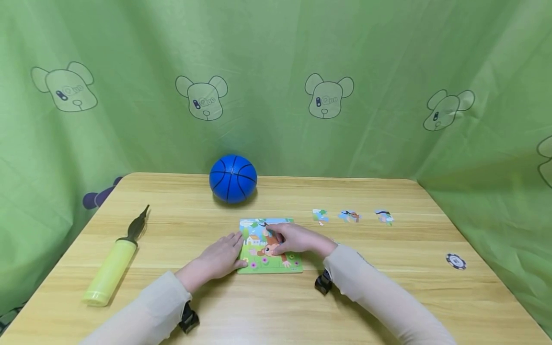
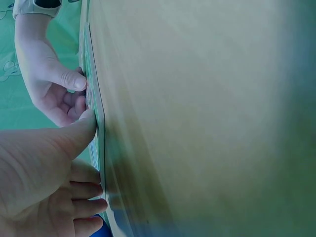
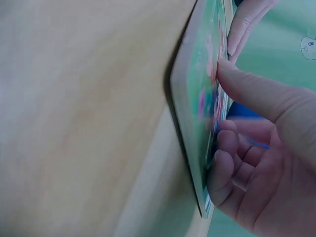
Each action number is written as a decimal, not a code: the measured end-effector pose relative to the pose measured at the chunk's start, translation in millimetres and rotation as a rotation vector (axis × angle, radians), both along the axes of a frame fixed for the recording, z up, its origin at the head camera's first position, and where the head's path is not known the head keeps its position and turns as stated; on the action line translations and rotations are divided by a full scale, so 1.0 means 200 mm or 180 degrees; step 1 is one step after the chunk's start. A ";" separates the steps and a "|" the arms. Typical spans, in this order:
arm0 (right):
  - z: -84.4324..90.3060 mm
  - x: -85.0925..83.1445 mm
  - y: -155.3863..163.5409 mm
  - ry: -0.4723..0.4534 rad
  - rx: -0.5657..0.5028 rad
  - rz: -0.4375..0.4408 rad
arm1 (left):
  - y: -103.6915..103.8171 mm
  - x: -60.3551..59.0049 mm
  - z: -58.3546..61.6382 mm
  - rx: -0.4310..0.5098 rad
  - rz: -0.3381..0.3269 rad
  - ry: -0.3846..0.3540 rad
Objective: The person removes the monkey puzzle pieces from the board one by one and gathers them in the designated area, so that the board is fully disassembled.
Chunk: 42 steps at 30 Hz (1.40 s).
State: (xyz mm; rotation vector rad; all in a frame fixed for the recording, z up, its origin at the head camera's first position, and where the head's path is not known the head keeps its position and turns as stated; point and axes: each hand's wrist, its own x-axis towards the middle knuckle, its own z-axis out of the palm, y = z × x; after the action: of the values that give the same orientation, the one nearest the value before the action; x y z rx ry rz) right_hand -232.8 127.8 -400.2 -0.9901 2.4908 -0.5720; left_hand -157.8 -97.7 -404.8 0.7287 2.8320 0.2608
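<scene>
Right hand (image 1: 297, 238) bent, I touch the cartoon jigsaw puzzle (image 1: 255, 241) at the middle of the table (image 1: 263, 306) in the head view; my left hand (image 1: 222, 254), fingers straight, rests at its left edge. Three loose jigsaw pieces (image 1: 350, 216) lie far right of it. From the left wrist, my left thumb (image 2: 79, 133) touches the puzzle's rim. From the right wrist, my right thumb (image 3: 261, 91) and curled fingers (image 3: 222, 170) stand apart; whether they hold a piece, I cannot tell.

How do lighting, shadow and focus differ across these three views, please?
Head: bright, mostly sharp, with a soft shadow beneath the blue, black-lined ball on the pale wooden table; left wrist: bluish cast, the table hazy towards the right edge; right wrist: the table blurred, the bare right hand clearer.
</scene>
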 end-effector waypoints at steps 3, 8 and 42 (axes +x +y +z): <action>0.00 0.00 0.00 -0.0081 -0.0043 -0.0071 | 0.00 0.00 0.00 0.0018 -0.0006 0.0006; 0.00 0.00 0.00 -0.0097 -0.0133 -0.0050 | 0.00 0.00 0.00 0.0045 -0.0021 0.0023; 0.00 0.00 0.04 -0.0780 -0.1481 -0.0893 | 0.00 0.00 0.00 0.0034 -0.0014 0.0019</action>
State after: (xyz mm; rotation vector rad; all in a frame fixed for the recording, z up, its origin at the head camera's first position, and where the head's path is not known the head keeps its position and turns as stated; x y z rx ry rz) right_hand -232.7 135.7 -399.7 -0.6648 2.3327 -1.3218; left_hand -157.2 -97.8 -404.6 0.7389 2.8365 0.2738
